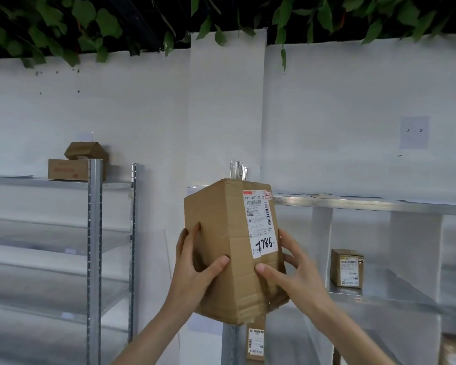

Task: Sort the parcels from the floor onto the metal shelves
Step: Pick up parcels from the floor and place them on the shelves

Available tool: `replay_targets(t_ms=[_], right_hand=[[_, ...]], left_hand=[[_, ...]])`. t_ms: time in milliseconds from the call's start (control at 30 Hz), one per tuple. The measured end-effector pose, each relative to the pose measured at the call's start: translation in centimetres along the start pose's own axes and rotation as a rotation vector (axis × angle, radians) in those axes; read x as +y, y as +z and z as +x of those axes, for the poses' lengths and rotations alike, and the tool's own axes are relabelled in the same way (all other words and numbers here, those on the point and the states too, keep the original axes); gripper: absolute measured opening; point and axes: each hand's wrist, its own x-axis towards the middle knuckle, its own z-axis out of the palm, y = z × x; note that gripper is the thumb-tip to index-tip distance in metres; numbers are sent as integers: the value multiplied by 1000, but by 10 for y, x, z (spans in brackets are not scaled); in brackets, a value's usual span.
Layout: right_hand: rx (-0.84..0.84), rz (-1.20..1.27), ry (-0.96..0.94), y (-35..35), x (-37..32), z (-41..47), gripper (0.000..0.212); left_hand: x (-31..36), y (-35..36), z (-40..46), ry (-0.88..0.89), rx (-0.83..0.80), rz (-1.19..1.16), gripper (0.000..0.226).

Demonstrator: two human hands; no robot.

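Note:
A tall brown cardboard parcel (pixel 221 233) with a white label marked "7786" is held up in front of me, at about the height of the right shelf's top board (pixel 366 204). My left hand (pixel 195 262) grips its left side with the thumb across the front. My right hand (pixel 292 270) grips its right side, thumb on the front edge. The parcel hides the right shelf's left corner post.
A second metal shelf (pixel 94 233) stands at the left, with two brown boxes (pixel 69 168) stacked on its top board. A small labelled box (pixel 347 268) sits on a middle board at the right. Another parcel (pixel 256 341) shows below the held one. Green leaves hang overhead.

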Motion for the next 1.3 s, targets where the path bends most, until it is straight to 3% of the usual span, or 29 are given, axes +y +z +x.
replay_targets(t_ms=[167,533,967,1300], right_hand=[[16,38,8,-2,8,-1,95],[17,-51,-60,-23,23,-5,74],[-23,-324,-38,-91,50,-22,100],[17,-383,-31,-200,64,-47,103]], left_hand=[[4,2,-1,-28,-44,32,121],[-7,17,-3,-2,-62,-124,63],[-6,98,-5,199,-248,108,88],[5,210,-13,210,-431,191,108]])
